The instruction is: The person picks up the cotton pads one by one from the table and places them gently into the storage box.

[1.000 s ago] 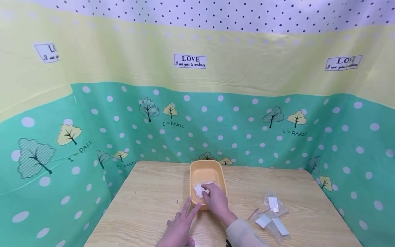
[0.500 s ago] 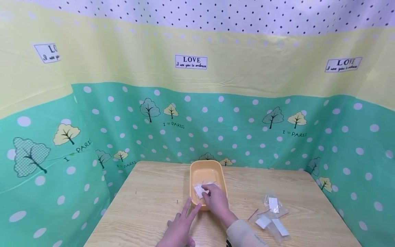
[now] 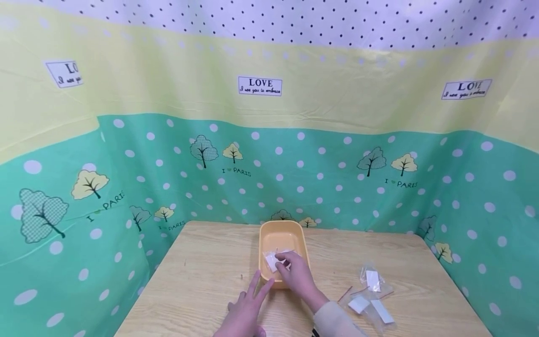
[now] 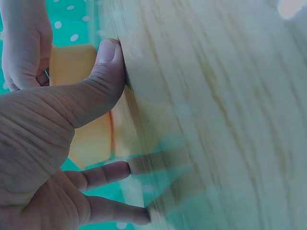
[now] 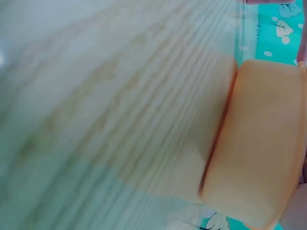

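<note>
White packets lie in the near half of a smooth orange tray with rounded corners. Over them the right hand bends down, thumb and forefinger curled; I cannot tell whether they pinch one. The left hand stands low beside the tray, fingers spread, on the glossy wood-grained table. Clear plastic bags with white rectangular inserts lie rightward; a dotted green curtain hangs behind.

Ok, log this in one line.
right hand: at white packets in tray, grip unclear | left hand: at tray corner | clear bags: right of tray
</note>
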`<state>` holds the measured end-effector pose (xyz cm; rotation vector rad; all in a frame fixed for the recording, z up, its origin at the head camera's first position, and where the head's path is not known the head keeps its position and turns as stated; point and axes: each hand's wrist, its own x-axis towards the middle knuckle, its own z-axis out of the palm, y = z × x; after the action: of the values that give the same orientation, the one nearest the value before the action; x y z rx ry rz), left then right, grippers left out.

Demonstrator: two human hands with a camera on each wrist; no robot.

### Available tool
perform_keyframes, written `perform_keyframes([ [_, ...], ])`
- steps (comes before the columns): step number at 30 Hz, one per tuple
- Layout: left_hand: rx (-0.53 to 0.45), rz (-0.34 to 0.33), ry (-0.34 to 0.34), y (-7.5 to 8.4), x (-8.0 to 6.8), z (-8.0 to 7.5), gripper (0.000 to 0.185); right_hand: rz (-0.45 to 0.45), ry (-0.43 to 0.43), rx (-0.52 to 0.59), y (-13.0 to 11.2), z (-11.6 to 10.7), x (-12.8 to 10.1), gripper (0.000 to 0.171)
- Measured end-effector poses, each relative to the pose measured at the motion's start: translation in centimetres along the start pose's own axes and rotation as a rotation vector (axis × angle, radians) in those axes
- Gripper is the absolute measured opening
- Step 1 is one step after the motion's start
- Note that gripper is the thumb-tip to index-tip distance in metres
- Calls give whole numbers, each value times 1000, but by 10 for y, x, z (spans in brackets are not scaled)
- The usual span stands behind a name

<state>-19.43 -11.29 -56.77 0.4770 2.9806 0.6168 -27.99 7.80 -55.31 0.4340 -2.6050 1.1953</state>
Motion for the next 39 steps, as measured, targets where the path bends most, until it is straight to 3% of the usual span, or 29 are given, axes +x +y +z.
perform_keyframes([
  [9,7,-23,-18,1,2,-1,138,-50,44,10,4,-22,-11,21],
  [18,3,1,-16,3,-2,-5,140,75,94,45,19,-75,-31,22],
  [25,-6,-12,-28,1,-1,-5,141,159,135,-9,39,-125,-55,25],
  [29,1,5,-14,0,-2,-3,143,192,141,-104,53,-152,-70,27],
  [39,-20,-25,-32,2,-3,-8,142,370,43,-235,78,-203,-95,42],
])
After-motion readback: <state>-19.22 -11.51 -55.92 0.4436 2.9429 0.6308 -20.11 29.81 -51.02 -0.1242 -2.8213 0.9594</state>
